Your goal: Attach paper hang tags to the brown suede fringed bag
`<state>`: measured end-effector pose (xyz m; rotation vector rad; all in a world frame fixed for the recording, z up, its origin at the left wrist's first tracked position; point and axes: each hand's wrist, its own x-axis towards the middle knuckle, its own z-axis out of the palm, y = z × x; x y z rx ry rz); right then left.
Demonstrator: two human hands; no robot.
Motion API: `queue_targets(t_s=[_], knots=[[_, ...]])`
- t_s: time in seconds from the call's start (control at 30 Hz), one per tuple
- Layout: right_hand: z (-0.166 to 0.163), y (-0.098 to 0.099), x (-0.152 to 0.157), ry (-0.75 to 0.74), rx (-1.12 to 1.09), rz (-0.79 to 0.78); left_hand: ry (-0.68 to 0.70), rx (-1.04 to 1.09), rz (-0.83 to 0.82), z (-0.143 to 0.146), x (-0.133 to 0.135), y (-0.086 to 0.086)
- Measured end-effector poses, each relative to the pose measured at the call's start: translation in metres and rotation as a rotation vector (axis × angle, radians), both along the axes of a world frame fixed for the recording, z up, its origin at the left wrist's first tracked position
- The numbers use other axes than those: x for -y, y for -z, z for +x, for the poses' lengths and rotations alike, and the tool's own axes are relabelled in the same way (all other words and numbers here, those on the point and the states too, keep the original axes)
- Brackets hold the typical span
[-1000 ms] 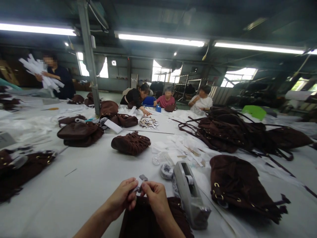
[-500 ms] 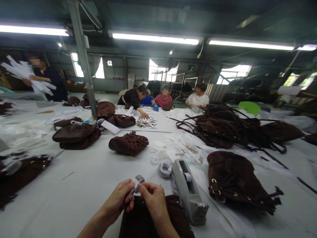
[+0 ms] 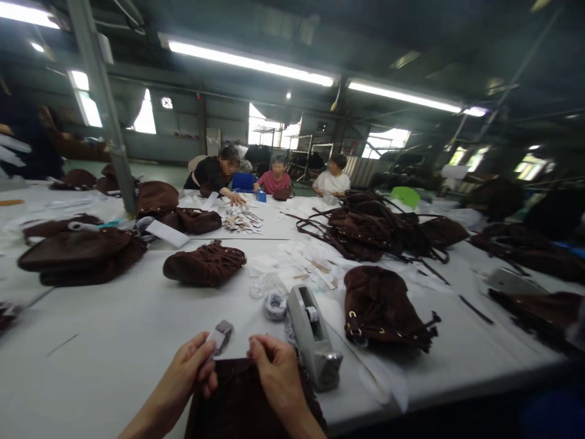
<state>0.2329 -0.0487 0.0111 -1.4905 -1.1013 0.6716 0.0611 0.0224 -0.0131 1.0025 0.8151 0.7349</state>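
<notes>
My left hand (image 3: pixel 191 370) pinches a small grey-and-white piece (image 3: pixel 221 336), held up just above the table. A little to its right, my right hand (image 3: pixel 273 373) is closed in a pinch; what it holds is too small to make out. Both hands hover over a dark brown suede bag (image 3: pixel 242 403) lying at the near table edge. A grey tape dispenser (image 3: pixel 312 338) stands right of my right hand.
Brown suede bags lie about the white table (image 3: pixel 119 329): one with fringe (image 3: pixel 204 263), one with gold rings (image 3: pixel 381 310), a strapped pile (image 3: pixel 375 227). A tape roll (image 3: pixel 275 305) and paper scraps (image 3: pixel 301 262) sit mid-table. Three people (image 3: pixel 274 178) work at the far end. A steel post (image 3: pixel 106 110) stands left.
My hands have drawn apart; the small piece stays in my left hand, now off to the left. The view has swung right, and the person with white strips has left the picture.
</notes>
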Motion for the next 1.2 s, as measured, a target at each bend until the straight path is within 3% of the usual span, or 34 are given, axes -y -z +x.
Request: queue_targets(t_s=[0.13, 0.2, 0.27, 0.4, 0.63, 0.83, 1.0, 1.2], knots=[[0.095, 0.000, 0.039, 0.469, 0.073, 0.009, -0.044, 0.017, -0.058, -0.004, 0.002, 0.000], [0.134, 0.006, 0.056, 0.535, 0.100, -0.098, -0.046, 0.016, -0.058, -0.002, 0.003, 0.001], [0.153, 0.012, 0.065, 0.475, 0.077, -0.178, -0.035, 0.008, -0.042, 0.001, 0.003, 0.003], [0.150, 0.019, 0.066, 0.324, 0.030, -0.223, -0.005, -0.010, -0.016, 0.003, 0.003, 0.004], [0.141, 0.012, 0.058, 0.245, -0.023, -0.234, -0.037, -0.028, -0.027, -0.002, 0.008, 0.000], [0.140, 0.017, 0.062, 0.335, -0.013, -0.190, -0.060, -0.046, -0.037, -0.002, 0.009, 0.001], [0.136, 0.018, 0.084, 0.439, 0.013, -0.180, -0.060, -0.034, -0.055, -0.004, 0.007, 0.003], [0.114, 0.029, 0.106, 0.412, -0.009, -0.271, -0.070, -0.032, -0.067, -0.002, 0.007, 0.001]])
